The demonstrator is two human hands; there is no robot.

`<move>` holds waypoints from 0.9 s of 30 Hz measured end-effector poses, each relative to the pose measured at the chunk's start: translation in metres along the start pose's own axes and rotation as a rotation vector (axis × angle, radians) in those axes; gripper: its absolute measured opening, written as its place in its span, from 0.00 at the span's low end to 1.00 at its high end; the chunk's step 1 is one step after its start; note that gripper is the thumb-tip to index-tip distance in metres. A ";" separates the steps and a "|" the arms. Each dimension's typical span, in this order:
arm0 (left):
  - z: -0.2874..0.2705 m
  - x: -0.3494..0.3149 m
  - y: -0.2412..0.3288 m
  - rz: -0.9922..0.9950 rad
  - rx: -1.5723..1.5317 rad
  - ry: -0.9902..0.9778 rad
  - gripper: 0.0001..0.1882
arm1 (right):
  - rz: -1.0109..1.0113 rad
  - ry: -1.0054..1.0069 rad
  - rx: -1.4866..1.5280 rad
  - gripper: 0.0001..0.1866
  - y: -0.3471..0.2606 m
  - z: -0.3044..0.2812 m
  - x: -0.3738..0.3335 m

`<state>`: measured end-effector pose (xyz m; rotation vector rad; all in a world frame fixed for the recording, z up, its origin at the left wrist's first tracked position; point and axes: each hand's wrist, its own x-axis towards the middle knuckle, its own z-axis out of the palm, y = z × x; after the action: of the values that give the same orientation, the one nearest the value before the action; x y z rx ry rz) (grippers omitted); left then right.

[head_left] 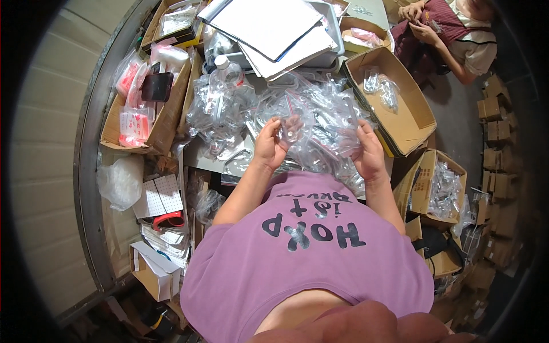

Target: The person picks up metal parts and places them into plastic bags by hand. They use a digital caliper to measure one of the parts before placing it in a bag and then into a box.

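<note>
My left hand (271,146) pinches a small clear zip bag (293,127) with a red strip along its top. Inside that bag a few small parts show, too small to name. To its right, my right hand (370,153) has its thumb and fingers closed on another clear plastic bag (347,136). Both hands are raised over a heap of clear bags (329,94) that seem to hold shiny metal pieces. Glare and overlapping film hide most of their contents.
Left of the heap stand a capped clear bottle (229,71) and a cardboard box (166,128) with a dark phone (157,87) on its bags. Papers (269,28) lie on a grey bin behind. An open carton (409,114) sits at right; another person (452,34) is beyond it.
</note>
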<state>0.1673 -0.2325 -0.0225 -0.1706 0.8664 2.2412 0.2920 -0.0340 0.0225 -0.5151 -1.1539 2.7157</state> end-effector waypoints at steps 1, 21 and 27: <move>0.001 -0.001 0.000 -0.069 -0.083 -0.071 0.13 | 0.001 0.000 0.000 0.14 0.001 0.001 0.000; -0.008 0.002 0.078 0.384 0.282 0.199 0.19 | 0.017 0.094 -0.479 0.15 0.003 -0.007 0.006; -0.073 0.041 0.166 0.810 0.685 0.527 0.30 | -0.274 0.176 -1.085 0.21 0.006 -0.030 0.019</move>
<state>0.0176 -0.3406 -0.0038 -0.0902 2.2551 2.4545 0.2855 -0.0132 -0.0060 -0.6060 -2.3482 1.5806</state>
